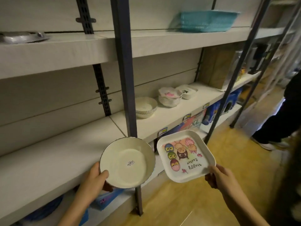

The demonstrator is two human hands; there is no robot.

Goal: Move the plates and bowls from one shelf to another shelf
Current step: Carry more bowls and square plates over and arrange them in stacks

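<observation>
My left hand (96, 177) grips a round white bowl (128, 162) by its near rim; a small price sticker sits inside it. My right hand (219, 176) holds a square white plate (185, 154) printed with cartoon chicks and "Happy Easter". Both dishes hover in front of the middle shelf (162, 115). On that shelf to the right stand a stack of round white bowls (145, 107), a stack of scalloped bowls with a pink print (170, 97) and a stack of square white dishes (187, 91). The shelf section to the left (48, 154) is bare.
A dark metal upright (127, 70) stands right behind the held bowl. A teal basket (206, 21) and a metal dish (22, 37) sit on the upper shelf. Boxes fill the lower shelf. Another person's legs (280, 121) stand at the right on the wooden floor.
</observation>
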